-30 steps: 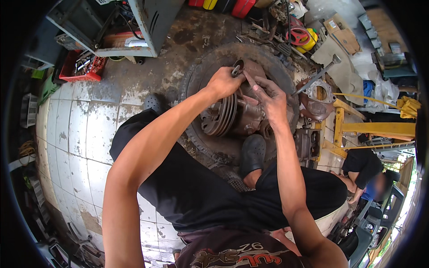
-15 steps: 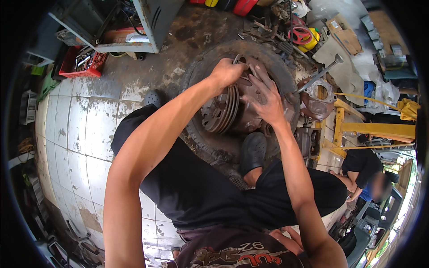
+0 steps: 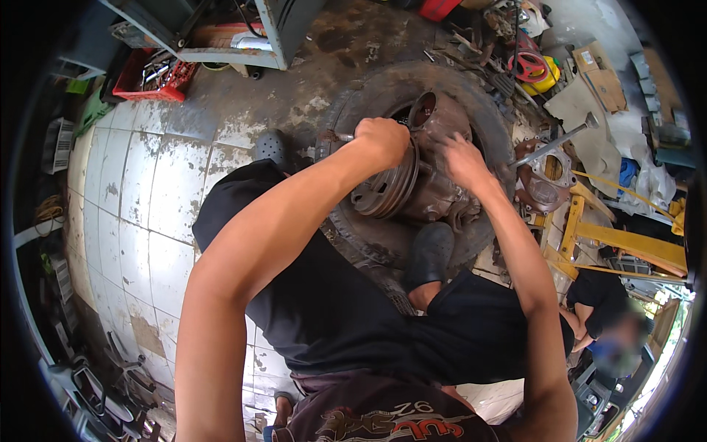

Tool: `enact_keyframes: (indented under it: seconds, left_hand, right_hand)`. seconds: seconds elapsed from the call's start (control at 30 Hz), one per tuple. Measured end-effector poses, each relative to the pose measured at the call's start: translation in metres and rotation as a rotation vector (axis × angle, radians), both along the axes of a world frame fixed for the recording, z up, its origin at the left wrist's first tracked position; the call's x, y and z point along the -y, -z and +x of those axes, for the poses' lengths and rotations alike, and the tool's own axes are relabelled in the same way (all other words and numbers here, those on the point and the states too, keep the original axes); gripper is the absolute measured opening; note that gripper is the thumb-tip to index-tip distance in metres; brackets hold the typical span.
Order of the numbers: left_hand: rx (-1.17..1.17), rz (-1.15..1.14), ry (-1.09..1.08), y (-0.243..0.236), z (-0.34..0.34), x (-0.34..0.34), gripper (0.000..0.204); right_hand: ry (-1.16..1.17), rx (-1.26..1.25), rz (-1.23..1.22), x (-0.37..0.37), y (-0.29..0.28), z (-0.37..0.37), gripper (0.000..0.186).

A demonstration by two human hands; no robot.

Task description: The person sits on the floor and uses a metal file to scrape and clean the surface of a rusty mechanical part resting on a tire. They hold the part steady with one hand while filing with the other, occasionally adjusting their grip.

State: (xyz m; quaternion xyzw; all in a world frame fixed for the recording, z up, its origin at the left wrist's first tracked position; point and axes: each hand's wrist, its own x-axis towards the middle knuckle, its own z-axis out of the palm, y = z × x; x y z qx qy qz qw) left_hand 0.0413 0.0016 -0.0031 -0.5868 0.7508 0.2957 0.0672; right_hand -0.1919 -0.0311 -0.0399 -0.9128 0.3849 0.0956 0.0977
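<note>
A greasy brown engine-like assembly (image 3: 436, 197) rests on a large tyre (image 3: 479, 243), with a grooved pulley (image 3: 383, 193) on its left side. At its far end is a round housing (image 3: 445, 118) with an open mouth. My left hand (image 3: 383, 141) is closed above the pulley. A short metal rod with a dark, dirty tip (image 3: 340, 137) sticks out to the left of that fist; its other end is hidden. Over the right side of the housing lies my right hand (image 3: 464, 163), fingers stretched out and slightly blurred, with nothing visible in it.
My shoe (image 3: 429, 254) is against the near side of the tyre. A long metal bar (image 3: 556, 136) leans over a metal casting (image 3: 545, 184) at right, by a yellow frame (image 3: 626, 247). Far left are a red crate (image 3: 158, 77) and a metal cabinet (image 3: 236, 55). Another person (image 3: 600, 302) crouches at right.
My left hand has drawn back from the housing's top, and the rod now points left. My right hand has shifted toward the housing's right side. The round opening is now exposed.
</note>
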Motion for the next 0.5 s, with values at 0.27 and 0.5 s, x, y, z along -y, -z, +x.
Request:
enact_keyframes:
  seconds: [0.27, 0.5]
  left_hand:
    - [0.078, 0.072, 0.039, -0.012, 0.005, 0.006, 0.027]
    - [0.11, 0.088, 0.051, 0.001, -0.004, 0.013, 0.024]
  right_hand:
    - [-0.131, -0.18, 0.158, 0.0, 0.011, -0.006, 0.039]
    - [-0.077, -0.277, 0.132, 0.006, 0.028, -0.009, 0.038]
